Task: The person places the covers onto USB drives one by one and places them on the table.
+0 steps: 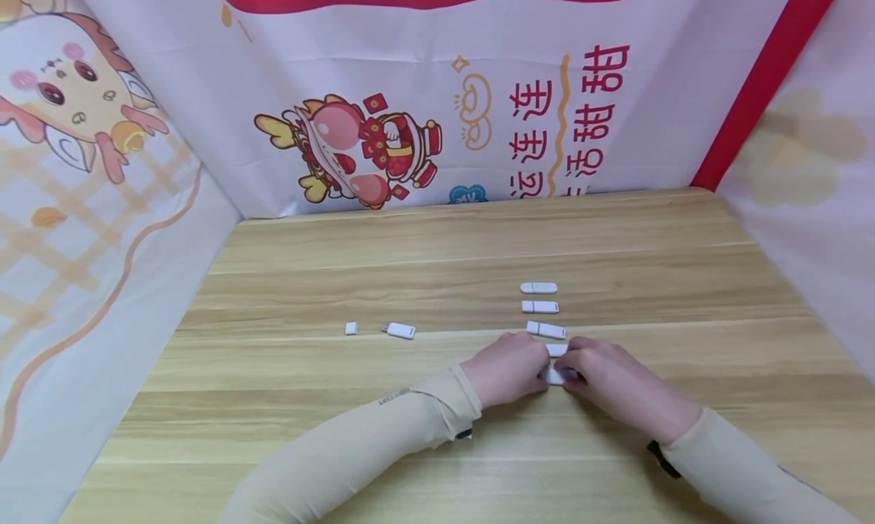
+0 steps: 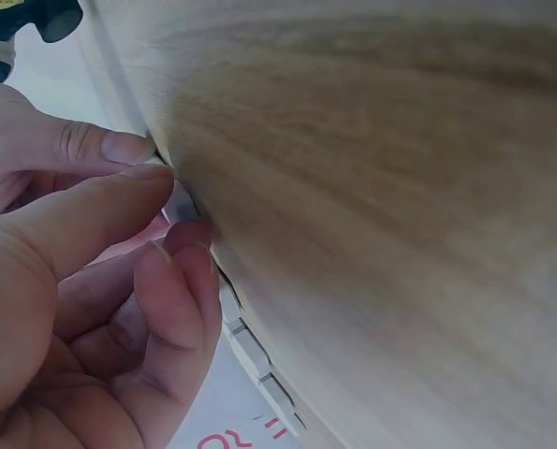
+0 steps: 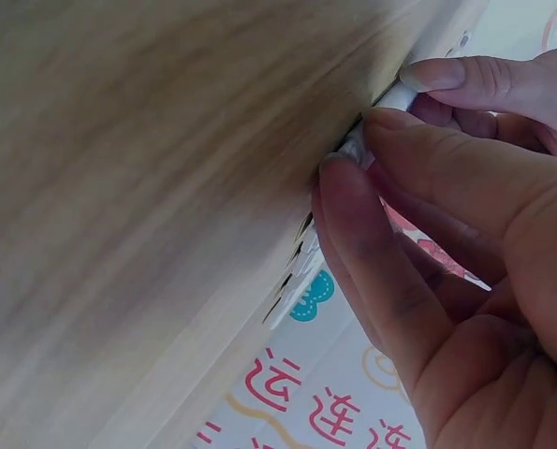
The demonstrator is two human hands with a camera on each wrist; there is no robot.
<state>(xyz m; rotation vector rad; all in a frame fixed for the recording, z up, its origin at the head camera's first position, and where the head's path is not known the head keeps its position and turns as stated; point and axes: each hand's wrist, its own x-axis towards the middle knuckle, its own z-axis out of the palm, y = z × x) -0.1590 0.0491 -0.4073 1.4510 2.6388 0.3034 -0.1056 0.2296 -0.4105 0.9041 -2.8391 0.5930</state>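
A white USB stick (image 1: 556, 375) lies at the near end of a short column on the table, with a hand at each end. My left hand (image 1: 509, 368) pinches its left end between thumb and fingers. From the other side, my right hand (image 1: 618, 380) pinches the right end. In the left wrist view the stick (image 2: 178, 203) shows as a white piece between the fingertips; in the right wrist view the fingers cover most of the stick (image 3: 355, 147). Just beyond the knuckles lies another white stick (image 1: 557, 350), partly hidden by both hands.
Farther up the column lie three more white sticks: a tilted one (image 1: 546, 329), a straight one (image 1: 540, 307) and a round-ended one (image 1: 539, 288). To the left, an uncapped USB stick (image 1: 399, 330) lies near a small white cap (image 1: 351, 328). Printed cloth (image 1: 410, 61) hangs behind the wooden table (image 1: 307, 418).
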